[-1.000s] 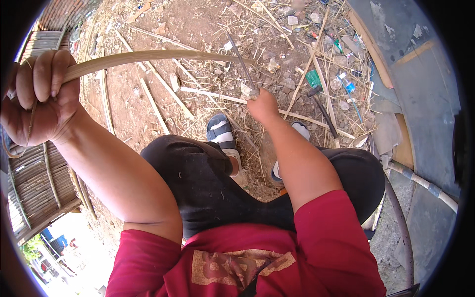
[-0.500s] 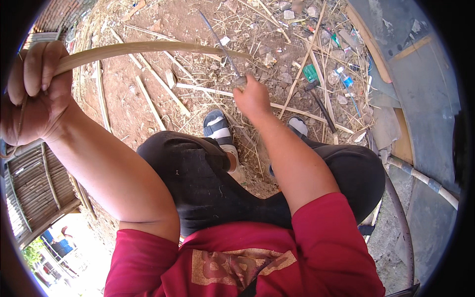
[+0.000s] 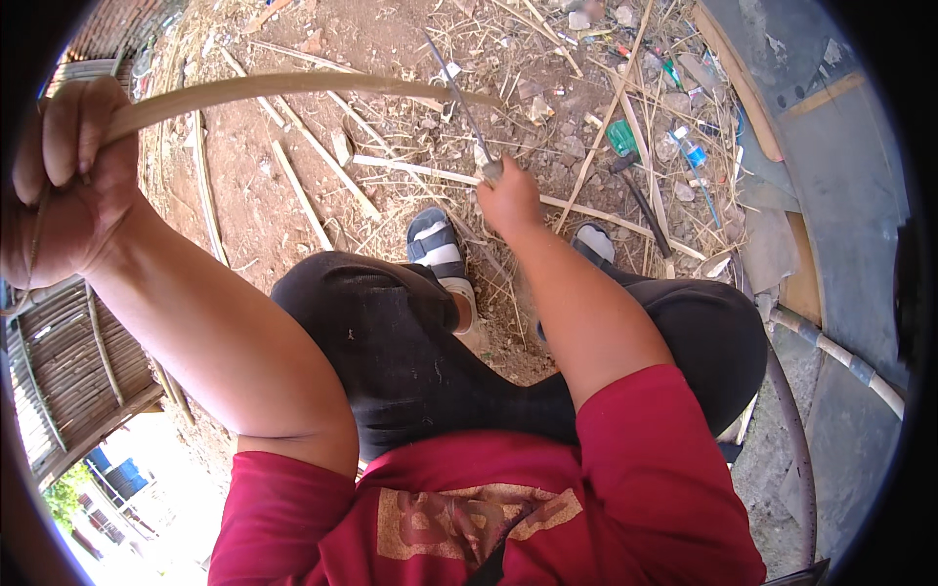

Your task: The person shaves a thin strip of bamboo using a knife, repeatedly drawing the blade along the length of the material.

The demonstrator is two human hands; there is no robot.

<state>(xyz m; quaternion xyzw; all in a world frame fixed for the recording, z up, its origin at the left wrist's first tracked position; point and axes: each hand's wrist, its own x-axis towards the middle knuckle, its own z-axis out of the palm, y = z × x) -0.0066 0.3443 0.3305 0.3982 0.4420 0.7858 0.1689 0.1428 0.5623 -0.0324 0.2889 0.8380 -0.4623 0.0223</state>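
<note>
My left hand (image 3: 68, 181) is raised at the far left, fist closed round one end of a long pale bamboo strip (image 3: 293, 86) that arcs rightward across the picture. My right hand (image 3: 508, 200) is stretched forward over my knees, gripping the handle of a knife (image 3: 459, 93) whose thin blade points up and away and meets the strip near its far end. Below the hands are my black trousers and striped sandals (image 3: 437, 244).
Bare reddish dirt strewn with cut bamboo sticks (image 3: 303, 195), straw and litter, including a green packet (image 3: 621, 137). A woven bamboo panel (image 3: 68, 361) stands at the left. A grey curved slab (image 3: 840, 195) and a pipe (image 3: 840, 356) lie at the right.
My right hand has drawn the knife back toward the left and nearer along the strip. My left hand has shifted slightly, holding the strip raised.
</note>
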